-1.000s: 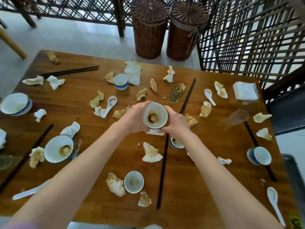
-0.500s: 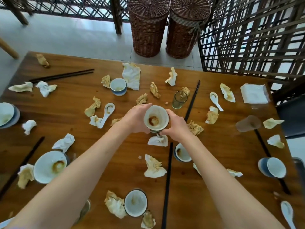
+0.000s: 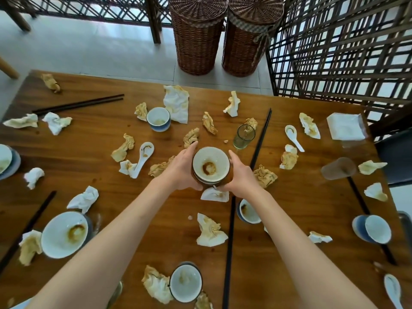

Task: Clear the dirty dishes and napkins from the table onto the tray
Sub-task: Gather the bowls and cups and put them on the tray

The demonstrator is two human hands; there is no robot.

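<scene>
Sauce-stained white bowl [image 3: 211, 167] upright above scattered crumpled napkins [image 3: 210, 230].

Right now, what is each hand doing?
Left hand: fingers curled round the stained bowl, holding it.
Right hand: holding the same bowl.

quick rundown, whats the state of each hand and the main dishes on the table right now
left hand: grips the held bowl's left side
right hand: grips its right side
held bowl: upright, brown stain inside
green glass: upright
frosted glass: lying on its side
blue cup: upright, dirty
</scene>
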